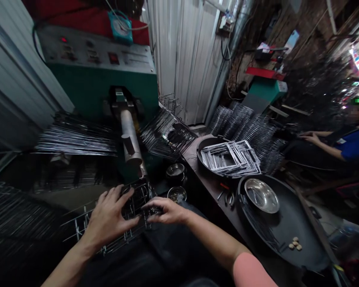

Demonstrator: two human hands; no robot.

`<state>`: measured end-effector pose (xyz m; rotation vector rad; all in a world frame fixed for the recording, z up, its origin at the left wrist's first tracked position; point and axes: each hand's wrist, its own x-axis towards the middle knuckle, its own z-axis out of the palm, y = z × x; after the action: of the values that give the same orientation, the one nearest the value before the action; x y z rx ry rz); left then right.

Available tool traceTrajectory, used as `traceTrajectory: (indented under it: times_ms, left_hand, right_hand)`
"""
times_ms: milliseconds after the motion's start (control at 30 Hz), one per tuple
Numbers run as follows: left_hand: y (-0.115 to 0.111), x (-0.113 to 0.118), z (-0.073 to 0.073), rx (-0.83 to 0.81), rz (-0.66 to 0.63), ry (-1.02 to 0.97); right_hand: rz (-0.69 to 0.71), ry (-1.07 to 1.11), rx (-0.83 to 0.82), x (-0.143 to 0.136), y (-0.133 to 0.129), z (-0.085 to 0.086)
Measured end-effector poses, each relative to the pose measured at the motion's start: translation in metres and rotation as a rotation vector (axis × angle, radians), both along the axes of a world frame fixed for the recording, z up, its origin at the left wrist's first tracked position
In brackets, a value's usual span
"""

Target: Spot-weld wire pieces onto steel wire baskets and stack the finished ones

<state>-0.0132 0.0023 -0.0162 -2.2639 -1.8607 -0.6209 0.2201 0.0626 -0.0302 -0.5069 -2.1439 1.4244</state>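
Wire rack (127, 238): at the lap, between both hands. Left hand (112, 213): fingers spread, released, at the rack. Right hand (166, 210): fingers half-curled at the rack; whether it grasps wire cannot be told. Near tray (302, 211), on the bench (208, 181): pale pieces (295, 243) toward its near edge, bowl (261, 195) by its far-left edge. Pliers (229, 199): bench's left edge. Far tray (208, 142): wire frames (233, 157), heaped. Machine (80, 87): beyond the rack.
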Motion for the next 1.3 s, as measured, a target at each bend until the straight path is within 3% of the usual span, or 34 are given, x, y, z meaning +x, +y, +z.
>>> traceTrajectory:
  times_ms: [167,500,667,933,1200,1300]
  left_hand:
    - [0.003,-0.003,-0.004,-0.002,-0.033,-0.005]
    - [0.017,-0.020,-0.016,-0.005,-0.053,-0.061]
    - [0.023,-0.019,-0.011,-0.038,-0.013,-0.052]
    - [0.027,-0.007,0.011,-0.069,0.030,0.006]
    - [0.028,-0.009,0.009,-0.071,0.040,-0.059]
    - [0.037,-0.012,0.015,-0.115,0.066,-0.067]
  right_hand:
    - [-0.063,-0.065,0.259,-0.008,0.008,-0.008]
    - [-0.089,-0.162,0.389,-0.020,0.013,-0.005]
    - [-0.097,-0.161,0.394,-0.024,0.021,-0.003]
    - [-0.109,-0.111,0.371,-0.025,0.032,-0.002]
    - [-0.120,-0.159,0.440,-0.026,0.029,-0.001]
    - [-0.147,-0.169,0.477,-0.031,0.038,0.001]
